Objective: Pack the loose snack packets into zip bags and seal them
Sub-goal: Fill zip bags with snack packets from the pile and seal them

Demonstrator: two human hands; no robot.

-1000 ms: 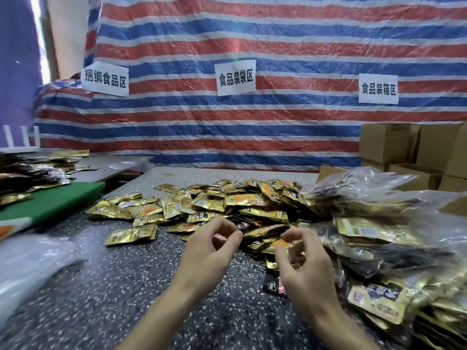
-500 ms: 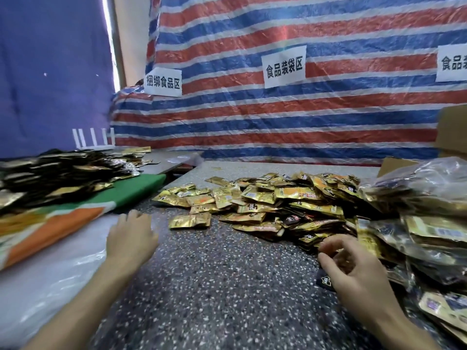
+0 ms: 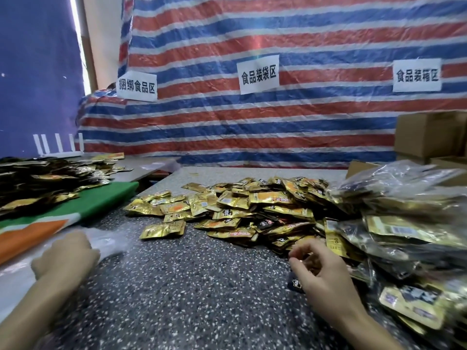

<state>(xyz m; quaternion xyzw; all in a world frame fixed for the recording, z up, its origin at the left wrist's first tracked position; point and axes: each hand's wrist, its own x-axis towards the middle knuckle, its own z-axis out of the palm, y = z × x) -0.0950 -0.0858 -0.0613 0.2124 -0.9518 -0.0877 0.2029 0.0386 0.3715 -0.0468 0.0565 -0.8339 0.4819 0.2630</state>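
Bag pickup
Left hand [image 3: 66, 253] on bag [image 3: 109, 243], grip lost to blur; right hand [image 3: 321, 272] loosely curled, seemingly empty; slick bag may slip.

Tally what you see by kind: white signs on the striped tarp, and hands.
Signs: 3
Hands: 2, left hand and right hand
Total: 5

Two hands, left hand [image 3: 66, 253] and right hand [image 3: 326, 271]; three white signs [image 3: 259, 74]; loose packets [image 3: 252, 210] past counting just beyond right hand
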